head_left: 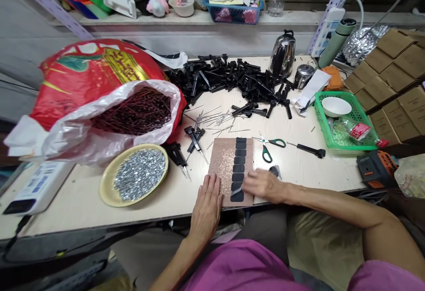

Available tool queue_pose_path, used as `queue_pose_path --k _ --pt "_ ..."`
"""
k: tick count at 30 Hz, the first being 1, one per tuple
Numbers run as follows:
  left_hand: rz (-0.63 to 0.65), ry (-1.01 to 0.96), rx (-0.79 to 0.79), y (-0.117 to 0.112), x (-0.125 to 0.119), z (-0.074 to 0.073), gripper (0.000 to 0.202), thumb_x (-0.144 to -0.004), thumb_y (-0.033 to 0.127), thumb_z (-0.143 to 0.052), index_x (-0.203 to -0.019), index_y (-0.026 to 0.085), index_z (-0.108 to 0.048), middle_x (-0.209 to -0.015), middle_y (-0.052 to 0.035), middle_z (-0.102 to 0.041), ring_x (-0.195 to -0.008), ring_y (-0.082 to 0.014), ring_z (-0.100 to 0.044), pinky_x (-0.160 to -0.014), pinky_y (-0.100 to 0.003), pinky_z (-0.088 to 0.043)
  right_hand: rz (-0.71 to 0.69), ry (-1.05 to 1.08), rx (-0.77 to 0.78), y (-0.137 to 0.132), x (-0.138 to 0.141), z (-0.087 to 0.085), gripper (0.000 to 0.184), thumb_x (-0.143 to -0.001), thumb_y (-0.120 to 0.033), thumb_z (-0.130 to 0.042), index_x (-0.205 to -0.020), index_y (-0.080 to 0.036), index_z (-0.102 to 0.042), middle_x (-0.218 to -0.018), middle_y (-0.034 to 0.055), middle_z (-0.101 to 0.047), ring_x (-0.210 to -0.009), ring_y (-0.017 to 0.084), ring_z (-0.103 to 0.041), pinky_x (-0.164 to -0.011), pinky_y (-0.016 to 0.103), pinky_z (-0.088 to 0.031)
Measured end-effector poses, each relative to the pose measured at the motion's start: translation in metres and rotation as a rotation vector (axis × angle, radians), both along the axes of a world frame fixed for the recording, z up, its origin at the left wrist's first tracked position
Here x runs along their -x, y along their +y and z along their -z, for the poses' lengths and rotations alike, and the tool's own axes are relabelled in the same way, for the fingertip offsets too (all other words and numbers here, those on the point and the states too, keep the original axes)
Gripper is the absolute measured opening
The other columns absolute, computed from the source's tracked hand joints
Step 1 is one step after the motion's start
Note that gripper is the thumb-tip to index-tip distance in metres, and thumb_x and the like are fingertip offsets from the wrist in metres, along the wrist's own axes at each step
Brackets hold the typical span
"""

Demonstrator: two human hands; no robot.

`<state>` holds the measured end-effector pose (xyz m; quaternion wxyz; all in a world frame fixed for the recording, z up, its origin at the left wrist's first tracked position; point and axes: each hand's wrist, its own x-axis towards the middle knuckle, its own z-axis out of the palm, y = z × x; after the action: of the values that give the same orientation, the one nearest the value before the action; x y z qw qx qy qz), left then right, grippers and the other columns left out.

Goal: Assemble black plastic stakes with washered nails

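Note:
A brown sheet [219,149] lies at the table's front edge, with a column of black rounded pads [238,168] down its right part and pale speckled marks beside them. My left hand [207,202] rests flat on the sheet's lower left, fingers stretched out. Over the sheet's right edge, my right hand [264,185] is closed on a thin flat grey blade-like tool [236,192]. Its tip lies over the lowest pads; the fingers hide its middle. A dark and grey piece [275,170] shows just behind that hand; whether it belongs to the tool I cannot make out.
Green-handled scissors [267,147] and a black-handled screwdriver-like tool [307,149] lie right of the sheet. Left stand a yellow bowl [108,189] of small metal parts and a red sack [99,61] of dark rods. Black handles [245,78] pile behind; a green basket [348,144] is at right.

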<state>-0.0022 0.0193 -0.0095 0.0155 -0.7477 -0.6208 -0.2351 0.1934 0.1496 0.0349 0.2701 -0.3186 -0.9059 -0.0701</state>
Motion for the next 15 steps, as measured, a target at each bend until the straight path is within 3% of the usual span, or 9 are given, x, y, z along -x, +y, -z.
queue_pose_path --k 3,6,8,12,14,15 --pt "-0.005 0.010 -0.011 0.001 -0.001 -0.001 0.056 -0.097 0.021 -0.032 -0.150 0.017 -0.016 -0.146 -0.0191 -0.040 -0.141 -0.0281 -0.025 -0.107 -0.050 -0.039 -0.073 -0.044 0.089 0.020 -0.009 -0.013 0.036 -0.098 -0.019 -0.040 -0.074 -0.018 -0.067 -0.071 0.0010 -0.062 -0.067 0.013 -0.051 -0.056 0.023 -0.050" --pt "-0.014 -0.003 -0.035 0.002 -0.002 -0.001 0.053 -0.097 0.022 -0.031 -0.149 0.016 -0.020 -0.144 -0.0192 -0.044 -0.140 -0.0279 -0.027 -0.106 -0.049 -0.039 -0.049 -0.086 0.264 0.051 -0.012 -0.028 0.025 -0.096 -0.022 -0.047 -0.084 -0.016 -0.068 -0.082 0.0064 -0.063 -0.077 0.017 -0.053 -0.067 0.029 -0.050" --pt "-0.009 -0.007 -0.046 0.002 -0.003 -0.001 0.053 -0.097 0.022 -0.032 -0.149 0.015 -0.023 -0.144 -0.0189 -0.044 -0.140 -0.0278 -0.028 -0.107 -0.049 -0.039 -0.033 -0.052 0.364 0.057 -0.009 -0.036 0.025 -0.096 -0.022 -0.046 -0.085 -0.016 -0.067 -0.084 0.0074 -0.062 -0.080 0.019 -0.052 -0.072 0.032 -0.048" --pt "0.004 -0.042 -0.052 0.004 -0.002 0.000 0.051 -0.097 0.021 -0.034 -0.147 0.013 -0.027 -0.143 -0.0195 -0.045 -0.140 -0.0281 -0.027 -0.108 -0.049 -0.037 -0.018 0.210 0.637 0.020 0.000 -0.057 0.023 -0.093 -0.027 -0.050 -0.079 -0.018 -0.065 -0.082 0.0058 -0.061 -0.079 0.018 -0.053 -0.074 0.033 -0.046" --pt "0.018 -0.100 -0.052 0.004 -0.001 -0.001 0.050 -0.097 0.021 -0.035 -0.146 0.014 -0.030 -0.143 -0.0187 -0.045 -0.140 -0.0277 -0.026 -0.109 -0.049 -0.037 -0.046 0.372 0.982 -0.018 0.002 -0.070 0.024 -0.090 -0.035 -0.056 -0.076 -0.017 -0.064 -0.079 0.0036 -0.060 -0.074 0.015 -0.054 -0.067 0.029 -0.046" --pt "0.025 -0.140 -0.053 0.004 0.000 -0.002 0.050 -0.097 0.020 -0.035 -0.146 0.015 -0.030 -0.144 -0.0180 -0.045 -0.140 -0.0271 -0.026 -0.109 -0.049 -0.037 -0.055 0.427 1.234 -0.039 0.002 -0.075 0.026 -0.086 -0.040 -0.060 -0.074 -0.017 -0.063 -0.076 0.0022 -0.060 -0.069 0.013 -0.054 -0.061 0.025 -0.045"
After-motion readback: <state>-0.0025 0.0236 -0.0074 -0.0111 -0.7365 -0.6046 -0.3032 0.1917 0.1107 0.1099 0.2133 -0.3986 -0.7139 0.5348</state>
